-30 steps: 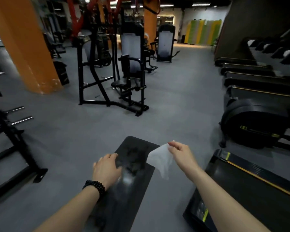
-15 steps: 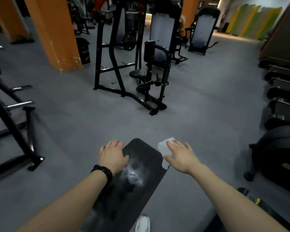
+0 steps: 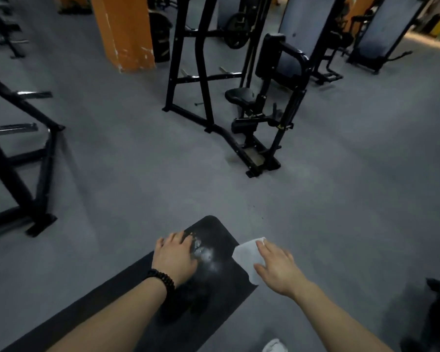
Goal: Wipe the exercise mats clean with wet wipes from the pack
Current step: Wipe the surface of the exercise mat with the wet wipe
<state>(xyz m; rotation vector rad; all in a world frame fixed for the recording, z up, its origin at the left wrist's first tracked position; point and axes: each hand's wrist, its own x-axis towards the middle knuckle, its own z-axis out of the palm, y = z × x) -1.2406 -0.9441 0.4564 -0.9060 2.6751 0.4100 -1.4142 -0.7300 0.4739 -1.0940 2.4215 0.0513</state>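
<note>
Lower centre of the frame: black mat (image 3: 221,250) laid on the grey floor (image 3: 137,186), running from the bottom left up to a rounded far end at centre. Left hand (image 3: 174,257) is pressed flat on the mat near that far end, fingers fairly straight, nothing gripped; likely placed there to pin the mat so it is not dragged during wiping. A beaded bracelet (image 3: 161,278) is worn on that wrist. Pale smudges are seen on the mat just right of the left fingers.

Right hand (image 3: 277,266) is spread flat, fingers extended, pressing a white wet wipe (image 3: 245,252) down rather than pinching it. The wipe is lying across the mat's right edge, partly on mat, partly over floor; probably being brought onto the surface for a stroke. Wipe pack not seen.

Room: bare floor beyond the mat's far end and to its right, so strokes can be run off either edge. Exercise machine (image 3: 252,110) stands well apart at upper centre, rack (image 3: 18,161) well apart at left, orange pillar (image 3: 123,31) at top. A white shoe tip (image 3: 274,346) is visible at bottom right, near the mat's right edge.
</note>
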